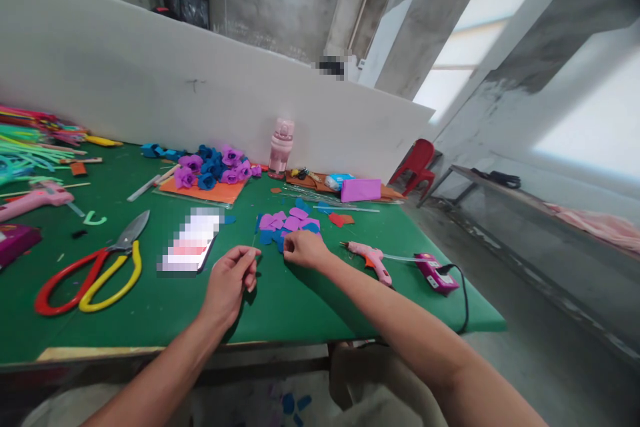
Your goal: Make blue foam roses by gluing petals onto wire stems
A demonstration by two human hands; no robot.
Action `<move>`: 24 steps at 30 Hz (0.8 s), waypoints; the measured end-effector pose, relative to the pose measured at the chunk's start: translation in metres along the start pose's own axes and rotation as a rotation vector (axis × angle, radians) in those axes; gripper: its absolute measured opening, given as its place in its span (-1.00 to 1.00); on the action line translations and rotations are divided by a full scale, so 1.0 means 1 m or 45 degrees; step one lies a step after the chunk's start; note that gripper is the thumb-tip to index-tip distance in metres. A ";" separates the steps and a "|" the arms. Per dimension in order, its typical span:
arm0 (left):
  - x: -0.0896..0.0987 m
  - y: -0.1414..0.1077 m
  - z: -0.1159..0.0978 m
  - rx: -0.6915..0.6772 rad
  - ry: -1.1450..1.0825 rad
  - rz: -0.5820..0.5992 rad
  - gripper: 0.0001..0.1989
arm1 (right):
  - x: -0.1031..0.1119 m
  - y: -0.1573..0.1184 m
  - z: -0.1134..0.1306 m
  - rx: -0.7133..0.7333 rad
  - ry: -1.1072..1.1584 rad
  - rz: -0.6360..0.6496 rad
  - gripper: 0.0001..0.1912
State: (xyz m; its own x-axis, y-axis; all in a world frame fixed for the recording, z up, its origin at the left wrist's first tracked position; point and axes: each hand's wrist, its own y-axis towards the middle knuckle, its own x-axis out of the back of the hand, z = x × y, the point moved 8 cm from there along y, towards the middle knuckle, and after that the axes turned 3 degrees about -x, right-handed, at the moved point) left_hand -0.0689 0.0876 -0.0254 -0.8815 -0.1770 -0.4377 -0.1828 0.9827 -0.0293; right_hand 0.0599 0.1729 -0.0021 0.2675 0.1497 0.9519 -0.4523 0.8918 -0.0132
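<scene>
My left hand [234,280] is above the green table [280,313], its thumb and forefinger pinched on what looks like a thin wire or stick. My right hand [304,248] is closed at the near edge of a pile of purple petals [293,223] and blue petals [266,237]; whatever its fingertips hold, if anything, is hidden. Right of my right hand lies a pink glue gun [375,260] with a clear glue stick in its back. Purple and blue paper flowers [213,168] rest on an orange sheet [215,192] behind my left hand.
Large scissors [107,260] with red and yellow handles and a phone [193,243] lie to the left. A pink bottle [281,149] stands by the white partition [175,67]. A corded purple box [436,273] lies at the right. Colourful stems [30,147] fill the far left.
</scene>
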 end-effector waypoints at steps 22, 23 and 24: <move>-0.001 -0.002 0.001 0.060 0.025 0.005 -0.79 | 0.022 0.057 -0.044 -0.088 -0.234 -0.086 -0.82; -0.001 -0.003 0.001 0.067 0.026 0.007 -0.79 | 0.024 0.060 -0.050 -0.108 -0.197 -0.083 -0.82; -0.002 -0.003 0.001 0.072 0.026 0.010 -0.79 | 0.027 0.062 -0.057 -0.127 -0.156 -0.079 -0.82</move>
State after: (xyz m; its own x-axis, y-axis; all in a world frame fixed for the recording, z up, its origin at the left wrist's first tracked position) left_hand -0.0666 0.0851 -0.0253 -0.8918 -0.1695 -0.4195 -0.1512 0.9855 -0.0769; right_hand 0.0872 0.2561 0.0050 0.1838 0.0454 0.9819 -0.3499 0.9365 0.0222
